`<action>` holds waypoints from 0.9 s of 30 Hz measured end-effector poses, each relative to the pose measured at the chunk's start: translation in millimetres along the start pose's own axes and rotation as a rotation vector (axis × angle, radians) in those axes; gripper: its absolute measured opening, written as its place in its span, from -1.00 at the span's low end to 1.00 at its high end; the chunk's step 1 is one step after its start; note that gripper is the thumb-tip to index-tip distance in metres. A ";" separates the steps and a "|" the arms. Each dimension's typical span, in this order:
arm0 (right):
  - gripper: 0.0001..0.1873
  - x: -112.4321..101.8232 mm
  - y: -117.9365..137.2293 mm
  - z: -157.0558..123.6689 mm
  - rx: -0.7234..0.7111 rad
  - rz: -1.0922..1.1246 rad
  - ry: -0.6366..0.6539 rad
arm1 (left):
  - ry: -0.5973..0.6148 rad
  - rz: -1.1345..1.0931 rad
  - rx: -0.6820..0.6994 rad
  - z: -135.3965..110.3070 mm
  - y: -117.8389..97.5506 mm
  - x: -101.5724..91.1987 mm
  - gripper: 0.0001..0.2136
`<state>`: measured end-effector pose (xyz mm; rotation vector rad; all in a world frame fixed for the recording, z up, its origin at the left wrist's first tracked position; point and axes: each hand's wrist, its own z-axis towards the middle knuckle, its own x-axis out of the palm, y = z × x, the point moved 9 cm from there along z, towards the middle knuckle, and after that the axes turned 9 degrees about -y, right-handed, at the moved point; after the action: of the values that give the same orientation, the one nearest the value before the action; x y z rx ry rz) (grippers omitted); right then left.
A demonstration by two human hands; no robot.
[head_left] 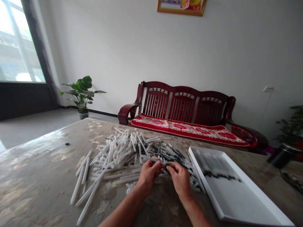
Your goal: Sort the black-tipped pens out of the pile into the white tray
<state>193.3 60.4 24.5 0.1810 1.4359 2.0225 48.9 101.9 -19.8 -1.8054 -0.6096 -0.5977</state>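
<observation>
A heap of white pen barrels (pixel 118 153) lies on the marbled table (pixel 42 176), with thin black-tipped refills (pixel 175 154) mixed in on its right side. My left hand (pixel 149 175) and my right hand (pixel 180 176) meet at the heap's near edge, fingers pinched together. The left hand grips a white barrel (pixel 151 159). The right hand pinches a thin dark refill at the barrel's end. A white tray (pixel 236 195) to the right of my right hand holds a row of assembled pens (pixel 215 168).
A dark red wooden bench (pixel 184 110) with a red cushion stands behind the table. A potted plant (pixel 81 94) is by the window at the left. Another plant and a dark pot (pixel 284 154) sit at the right edge.
</observation>
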 end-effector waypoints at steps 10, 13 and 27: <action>-0.79 -2.3 3.8 -2.5 -0.084 -0.103 -0.011 | -0.001 0.006 0.008 -0.1 -0.3 -0.2 -0.61; -0.78 -3.2 3.7 -2.9 -0.093 -0.100 -0.029 | 0.004 0.038 0.027 -1.4 -0.9 0.5 -0.60; -0.75 -0.3 20.6 -6.0 -0.315 -0.367 -0.002 | 0.005 0.078 0.068 -6.8 -5.3 2.8 -0.58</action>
<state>182.1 51.4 40.5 -0.2007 1.0395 1.9029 46.8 97.2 -12.4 -1.7547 -0.5474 -0.5225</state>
